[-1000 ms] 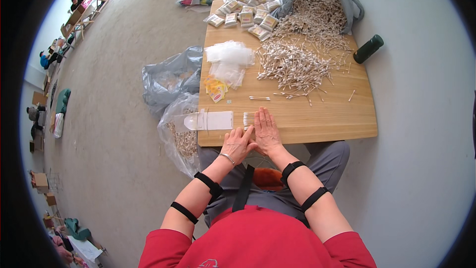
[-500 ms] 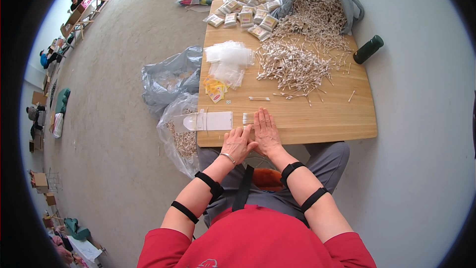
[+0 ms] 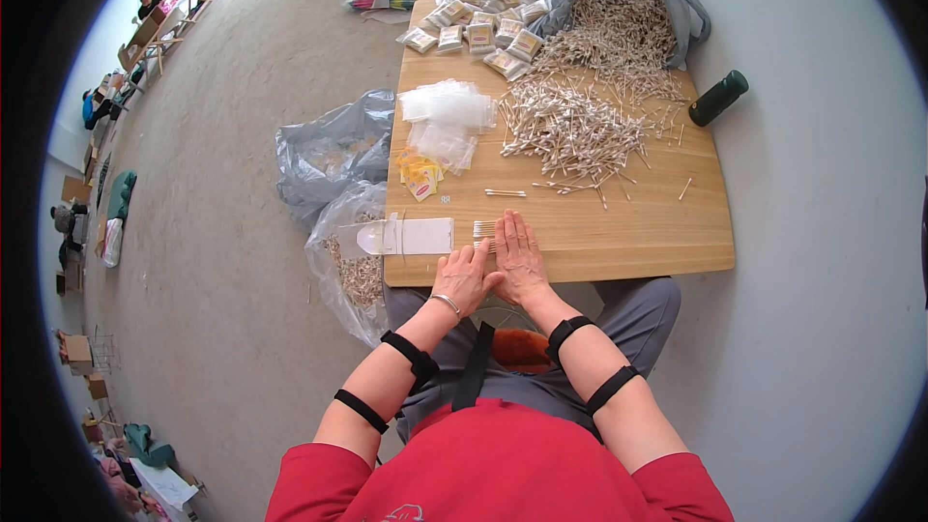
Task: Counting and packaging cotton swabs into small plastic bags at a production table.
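Near the table's front edge lies a small row of cotton swabs (image 3: 483, 228), side by side. My right hand (image 3: 520, 256) rests flat along the row's right end, fingers stretched out and together. At the near side of the row, my left hand (image 3: 464, 275) has its fingertips on or beside the lowest swabs, fingers extended, thumb touching my right hand. Part of the row is hidden under the fingers. Left of the swabs sits a flat white tray-like piece (image 3: 425, 236) with a clear rounded end. A few more swabs (image 3: 505, 192) lie just beyond the row.
A large heap of loose swabs (image 3: 575, 130) spills from a grey plastic bag (image 3: 691, 10). Filled packets (image 3: 480, 36), clear empty bags (image 3: 448, 108) and yellow cards (image 3: 420, 174) lie at the left. A dark green bottle (image 3: 718, 98) stands by the wall. Plastic bags (image 3: 333, 150) hang beside the table.
My left hand's fingertips have shifted slightly forward and right along the swabs. My right hand stays in place.
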`<state>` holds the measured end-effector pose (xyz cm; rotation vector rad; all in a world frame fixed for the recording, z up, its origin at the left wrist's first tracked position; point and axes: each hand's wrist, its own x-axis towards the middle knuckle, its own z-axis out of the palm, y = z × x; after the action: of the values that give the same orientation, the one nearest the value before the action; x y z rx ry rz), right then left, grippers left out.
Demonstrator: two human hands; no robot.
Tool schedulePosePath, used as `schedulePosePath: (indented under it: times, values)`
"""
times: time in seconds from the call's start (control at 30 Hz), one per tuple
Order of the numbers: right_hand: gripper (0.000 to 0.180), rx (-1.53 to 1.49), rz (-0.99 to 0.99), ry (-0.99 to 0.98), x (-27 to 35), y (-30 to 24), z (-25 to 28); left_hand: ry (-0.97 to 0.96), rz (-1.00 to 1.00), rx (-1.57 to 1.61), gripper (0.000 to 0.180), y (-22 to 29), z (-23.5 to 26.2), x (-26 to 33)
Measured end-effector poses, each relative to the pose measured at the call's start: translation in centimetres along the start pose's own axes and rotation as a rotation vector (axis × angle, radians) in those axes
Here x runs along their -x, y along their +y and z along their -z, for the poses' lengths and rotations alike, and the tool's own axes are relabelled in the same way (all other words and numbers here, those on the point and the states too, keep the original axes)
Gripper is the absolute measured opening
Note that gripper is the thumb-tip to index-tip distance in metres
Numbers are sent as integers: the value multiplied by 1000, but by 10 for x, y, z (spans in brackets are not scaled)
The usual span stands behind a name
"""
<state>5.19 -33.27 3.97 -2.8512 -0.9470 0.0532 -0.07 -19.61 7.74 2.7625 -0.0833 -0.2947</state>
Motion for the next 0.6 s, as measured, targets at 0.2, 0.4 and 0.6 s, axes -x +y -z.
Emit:
schedulePosePath:
  times: [0.2,0.4,0.6]
  values:
    - [88,-35,-16,13,0,-1,0,34,33,79,68,2,3,-5]
    - [85,-17,-13,14,0,-2,1,19,17,63,68,-2,1,-6]
    - [86,-33,-16,17,0,-1,2,25,24,86,67,2,5,-6]
